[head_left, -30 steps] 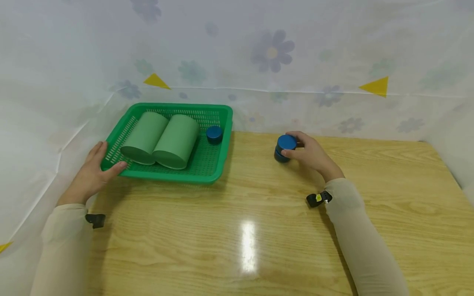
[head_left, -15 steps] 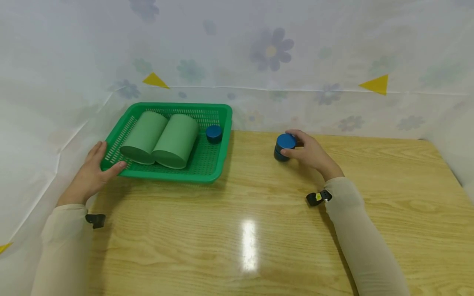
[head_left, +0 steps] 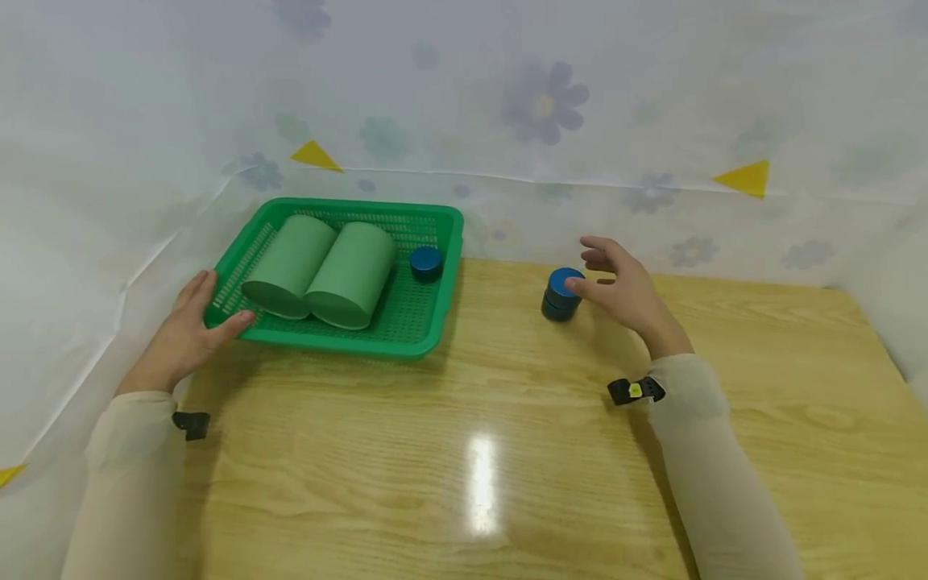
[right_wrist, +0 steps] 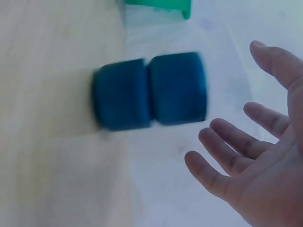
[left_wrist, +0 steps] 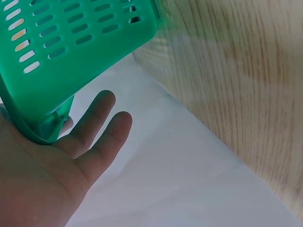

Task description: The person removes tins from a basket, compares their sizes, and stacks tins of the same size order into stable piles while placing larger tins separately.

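Note:
Two short blue cylinders stand one on the other on the wooden table, the upper cylinder [head_left: 564,282] sitting slightly off the lower cylinder [head_left: 558,309]. My right hand [head_left: 629,292] is just right of them, fingers spread; the right wrist view shows a gap between this hand [right_wrist: 255,151] and the stack. At the left, the front corner of a green plastic basket [head_left: 348,348] lies between the thumb and fingers of my left hand [head_left: 181,334]. In the left wrist view, two straight fingers [left_wrist: 106,142] extend beside the basket wall [left_wrist: 94,61].
Inside the basket two large light-green cylinders [head_left: 351,274] lie side by side, with another short blue cylinder [head_left: 425,263] to their right. A white flowered sheet [head_left: 507,105] rises behind the wooden table [head_left: 362,459] and along its left side. Yellow triangles [head_left: 747,179] mark the sheet.
My right hand has let go of the upper blue cylinder; its fingers have opened and drawn back to the right. The stack stays upright. My left hand stays at the basket corner.

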A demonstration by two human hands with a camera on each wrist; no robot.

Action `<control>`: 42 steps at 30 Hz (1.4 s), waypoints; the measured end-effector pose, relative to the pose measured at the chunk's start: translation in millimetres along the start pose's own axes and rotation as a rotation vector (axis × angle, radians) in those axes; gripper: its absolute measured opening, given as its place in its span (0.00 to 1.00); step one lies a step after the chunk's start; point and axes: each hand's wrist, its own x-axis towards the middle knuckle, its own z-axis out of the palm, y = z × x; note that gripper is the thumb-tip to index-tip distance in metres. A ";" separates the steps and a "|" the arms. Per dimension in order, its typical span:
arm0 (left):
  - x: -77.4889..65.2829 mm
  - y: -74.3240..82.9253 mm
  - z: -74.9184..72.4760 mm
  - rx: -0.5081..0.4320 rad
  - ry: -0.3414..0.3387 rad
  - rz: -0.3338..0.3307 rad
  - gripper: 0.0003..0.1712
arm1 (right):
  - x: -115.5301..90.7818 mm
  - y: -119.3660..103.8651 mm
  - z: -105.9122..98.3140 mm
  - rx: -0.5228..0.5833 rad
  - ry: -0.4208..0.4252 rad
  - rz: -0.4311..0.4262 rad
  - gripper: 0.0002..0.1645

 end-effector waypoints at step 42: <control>2.5 -2.9 0.2 -0.024 0.009 0.003 0.57 | 48.2 -157.0 85.6 0.169 0.066 -0.405 0.21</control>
